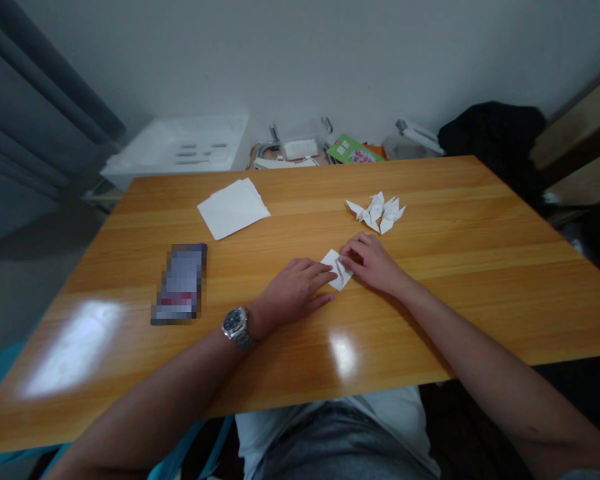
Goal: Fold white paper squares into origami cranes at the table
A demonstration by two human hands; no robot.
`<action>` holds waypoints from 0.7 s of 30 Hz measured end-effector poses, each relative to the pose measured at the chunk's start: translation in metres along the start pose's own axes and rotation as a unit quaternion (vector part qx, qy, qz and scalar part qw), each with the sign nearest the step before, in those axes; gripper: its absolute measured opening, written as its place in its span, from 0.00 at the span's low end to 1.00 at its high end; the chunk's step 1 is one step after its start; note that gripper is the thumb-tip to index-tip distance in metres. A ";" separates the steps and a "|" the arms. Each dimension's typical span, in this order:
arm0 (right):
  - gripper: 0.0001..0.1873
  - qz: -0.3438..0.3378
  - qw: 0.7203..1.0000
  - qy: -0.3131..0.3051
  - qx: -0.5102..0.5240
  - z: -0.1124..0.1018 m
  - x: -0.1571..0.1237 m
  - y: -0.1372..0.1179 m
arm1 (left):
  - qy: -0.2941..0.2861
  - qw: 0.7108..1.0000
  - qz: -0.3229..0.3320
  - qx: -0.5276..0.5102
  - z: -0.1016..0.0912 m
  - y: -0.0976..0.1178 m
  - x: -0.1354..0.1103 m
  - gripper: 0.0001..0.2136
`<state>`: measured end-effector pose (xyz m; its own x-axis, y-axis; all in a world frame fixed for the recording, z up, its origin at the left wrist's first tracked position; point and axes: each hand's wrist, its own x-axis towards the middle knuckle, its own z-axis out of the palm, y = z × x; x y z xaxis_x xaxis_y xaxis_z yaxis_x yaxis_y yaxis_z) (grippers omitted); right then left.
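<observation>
A small piece of folded white paper (338, 279) lies on the wooden table between my hands, one corner pointing away from me. My left hand (300, 285), with a metal watch on the wrist, rests fingers outstretched, the tips on the paper's left side. At the paper's right edge, the thumb and fingers of my right hand (370, 261) are pinched together on it. Just beyond sit several folded white paper cranes (377, 212) in a cluster. A stack of white paper sheets (234, 208) lies farther back on the left.
A phone-like dark object (181, 283), blurred out, lies on the left of the table (455, 220). Behind the far edge are a white plastic tray (180, 143), a green booklet (353, 150) and assorted items. Black fabric (493, 137) is heaped at the back right.
</observation>
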<state>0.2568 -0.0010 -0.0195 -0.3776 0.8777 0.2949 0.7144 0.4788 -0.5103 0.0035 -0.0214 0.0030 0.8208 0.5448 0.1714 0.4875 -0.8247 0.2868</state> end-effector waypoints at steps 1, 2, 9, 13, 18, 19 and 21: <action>0.08 0.001 1.000 0.000 -0.001 0.000 0.000 0.000 | 0.001 1.000 0.000 -0.002 0.000 0.000 0.000 0.20; 0.08 0.003 1.000 0.000 -0.001 0.001 0.000 0.000 | 0.001 1.000 0.002 -0.001 -0.001 0.001 0.000 0.21; 0.07 0.016 1.000 0.003 -0.009 0.003 0.001 -0.003 | -0.004 1.000 0.011 0.014 -0.001 0.001 -0.001 0.22; 0.08 0.021 1.000 0.008 -0.010 0.004 0.002 -0.003 | -0.008 1.000 0.010 0.018 0.001 -0.001 -0.001 0.21; 0.08 0.025 1.000 0.009 -0.011 0.007 0.003 0.000 | 0.005 1.000 0.015 0.024 0.004 -0.002 0.000 0.21; 0.08 0.026 1.000 0.009 -0.012 0.007 0.003 0.000 | 0.009 1.000 0.017 0.024 0.004 -0.002 0.000 0.20; 0.08 0.025 1.000 0.010 -0.014 0.008 0.004 0.000 | 0.016 0.999 0.023 0.019 0.004 -0.001 0.000 0.20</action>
<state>0.2507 0.0022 -0.0248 -0.3287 0.9000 0.2864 0.7489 0.4331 -0.5016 0.0035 -0.0210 -0.0011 0.8335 0.5095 0.2138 0.4599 -0.8542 0.2426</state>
